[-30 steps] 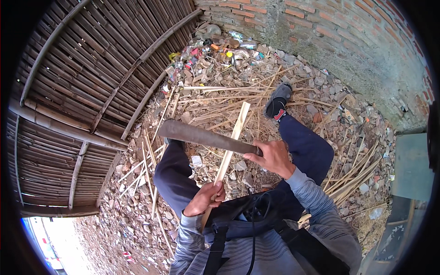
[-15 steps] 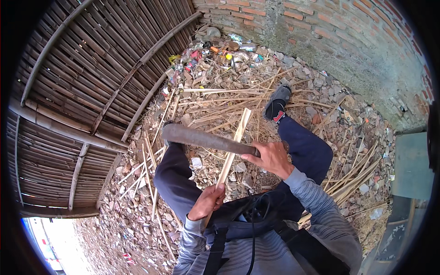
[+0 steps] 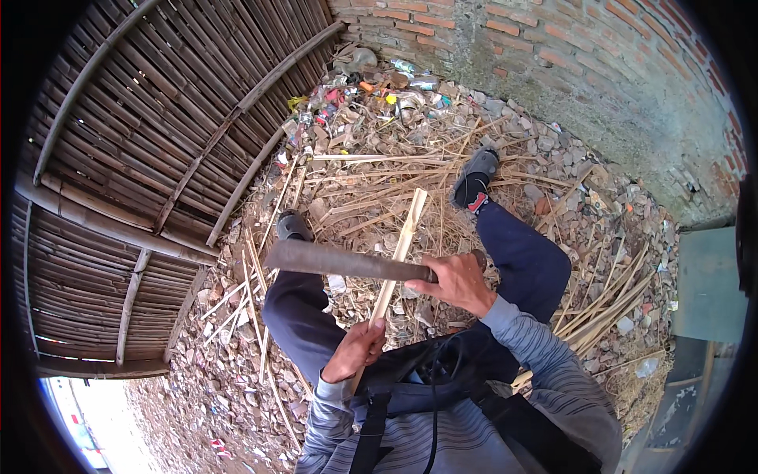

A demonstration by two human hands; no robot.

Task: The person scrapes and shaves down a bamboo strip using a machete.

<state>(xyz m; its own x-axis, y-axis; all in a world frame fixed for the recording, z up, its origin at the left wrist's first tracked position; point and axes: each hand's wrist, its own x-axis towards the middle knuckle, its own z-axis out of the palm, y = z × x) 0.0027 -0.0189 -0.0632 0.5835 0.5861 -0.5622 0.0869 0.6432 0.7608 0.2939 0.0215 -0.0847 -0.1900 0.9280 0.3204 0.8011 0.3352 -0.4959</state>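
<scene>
My right hand [image 3: 459,283] is wrapped round the handle of a machete [image 3: 339,261], whose broad dark blade points left. The blade lies across a pale split bamboo strip [image 3: 405,233], hiding a short piece of it; I cannot tell whether the edge touches. My left hand [image 3: 355,349] grips the strip near its lower end, thumb on top. From there the strip slants up and away between my legs, its far end free above the ground. Its near end is hidden behind my left hand and the black bag at my waist.
Split bamboo strips lie beyond my feet, in a bundle [image 3: 608,304] at the right, and at the left. Stony ground holds litter [image 3: 395,95] at the back. A bamboo slat wall [image 3: 158,134] stands left, a brick wall [image 3: 584,87] behind, a greenish panel [image 3: 711,276] right.
The machete has come down a little toward me along the strip, its blade tip swinging left and lower. My left hand keeps its hold in nearly the same place.
</scene>
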